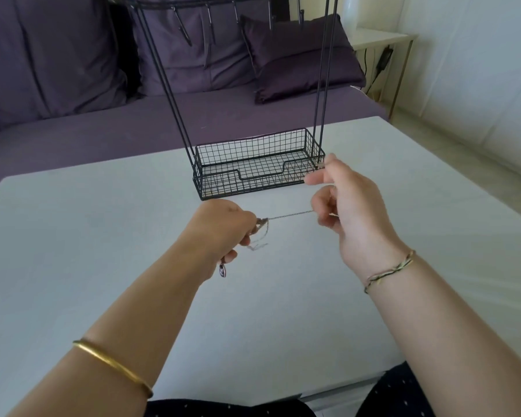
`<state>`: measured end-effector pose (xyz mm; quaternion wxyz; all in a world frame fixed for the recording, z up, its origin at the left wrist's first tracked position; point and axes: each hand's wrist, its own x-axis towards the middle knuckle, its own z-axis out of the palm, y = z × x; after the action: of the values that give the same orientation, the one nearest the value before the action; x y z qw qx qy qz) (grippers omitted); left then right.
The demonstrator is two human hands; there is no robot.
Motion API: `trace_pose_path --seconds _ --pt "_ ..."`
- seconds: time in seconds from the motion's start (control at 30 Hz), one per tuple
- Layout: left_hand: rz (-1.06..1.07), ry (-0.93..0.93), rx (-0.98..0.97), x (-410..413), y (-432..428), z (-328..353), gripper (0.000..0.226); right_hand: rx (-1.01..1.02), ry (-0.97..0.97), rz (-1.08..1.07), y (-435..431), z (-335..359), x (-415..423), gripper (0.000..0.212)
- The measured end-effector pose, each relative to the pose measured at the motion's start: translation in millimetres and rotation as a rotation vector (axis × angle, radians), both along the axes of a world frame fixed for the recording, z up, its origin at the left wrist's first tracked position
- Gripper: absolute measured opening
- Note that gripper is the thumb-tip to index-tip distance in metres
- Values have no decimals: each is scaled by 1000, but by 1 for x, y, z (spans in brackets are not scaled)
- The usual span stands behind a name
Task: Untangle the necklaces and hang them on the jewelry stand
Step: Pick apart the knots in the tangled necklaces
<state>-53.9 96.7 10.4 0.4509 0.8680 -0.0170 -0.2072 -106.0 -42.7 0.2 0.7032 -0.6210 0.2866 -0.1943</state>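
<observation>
Left hand (223,227) fingers clutch necklace tangle (260,227), right hand (352,206) fingers pinch taut chain (289,215); jewelry stand (253,164) just beyond.

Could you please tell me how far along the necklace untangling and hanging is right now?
Nothing looks hung yet: the visible hooks of the black wire jewelry stand are bare. In hand: the left hand grips a tangled clump of thin metal chains, while the right hand pinches one strand drawn taut between them. Left: finishing the untangling, then all the hanging.
</observation>
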Motion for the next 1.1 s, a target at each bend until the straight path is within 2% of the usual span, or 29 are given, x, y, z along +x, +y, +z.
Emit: trace_pose_path --seconds 0.1,0.13,0.2,0.27,0.37,0.43,0.53,0.6,0.67,0.83,0.9,1.0,1.1 --pt "64 95 -79 4 3 0 10 304 -24 -4 -5 0 2 24" --pt "84 139 -128 6 4 0 10 355 -6 -7 -7 -1 2 23" --pt "97 220 -228 7 7 1 10 324 66 7 -10 -3 4 22" --pt "79 278 -297 6 8 3 12 138 161 63 -10 -5 3 18" --pt "51 303 -338 4 7 8 15 -359 275 196 -4 -11 0 13" --pt "35 297 -360 3 6 11 14 -493 314 297 2 -15 -2 20" --pt "15 270 -385 1 6 12 15 -273 318 452 10 -11 -2 25" --pt "4 253 -398 0 5 13 16 -75 259 544 12 -6 -2 27" --pt "-4 234 -396 -1 5 13 17 30 202 620 14 -2 -5 27" --pt "-37 185 -345 -2 5 14 12 -13 133 589 16 0 -4 25" --pt "-58 159 -325 -3 5 15 9 -62 121 570 13 -1 -3 18" --pt "-79 127 -304 -3 5 15 15 -92 116 593 13 -4 -3 3" --pt "-82 81 -223 -3 5 13 20 -147 88 508 11 -7 -2 9"
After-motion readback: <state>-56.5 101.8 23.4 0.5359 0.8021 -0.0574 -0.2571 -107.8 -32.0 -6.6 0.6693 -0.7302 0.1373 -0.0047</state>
